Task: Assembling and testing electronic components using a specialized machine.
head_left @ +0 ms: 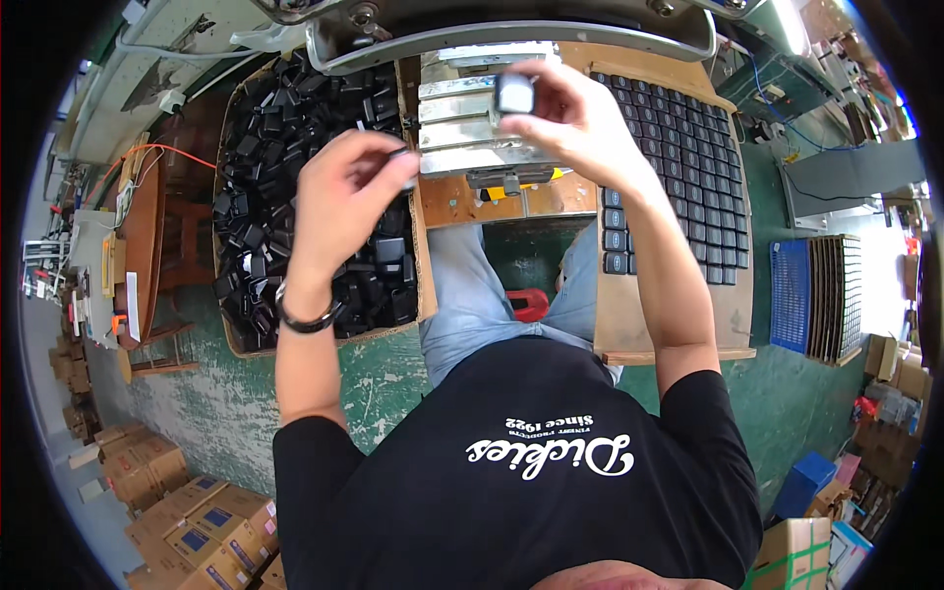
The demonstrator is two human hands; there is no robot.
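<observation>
Centrally placed, two bare hands above a wooden work surface (447,211), forearms rising from black short sleeves.

Left hand (339,197): back of the hand upward, fingers curled toward the right, wrist roughly straight; a dark bracelet (313,321) at the wrist. Positioned over the right-hand part of an open brown cardboard carton (426,265). Grip: thumb and forefinger nearly together, with a dark sliver at the tips; blurred, so whether anything is held cannot be told.

Right hand (590,123): reaching farther forward, forearm slanting inward, fingers and thumb pointing left. Grip: closed from above and below on one small, rounded-square black piece with a pale face (514,95), raised before the metal fixture; slightly blurred.

Fixture: silver metal block with parallel ridges (457,133), smooth and shiny in places, long bars running crosswise, located between the hands and the carton's right wall.

Carton contents: heap of loose black plastic pieces (270,197), glossy, squarish, tumbled at all angles.

Right side: flat brown board (669,320) bearing close-set rows of black rounded-square pieces (678,167), many with a pale oval mark on top.

Upper edge: grey metal machine frame (511,44), curved by the lens, bolted.
</observation>
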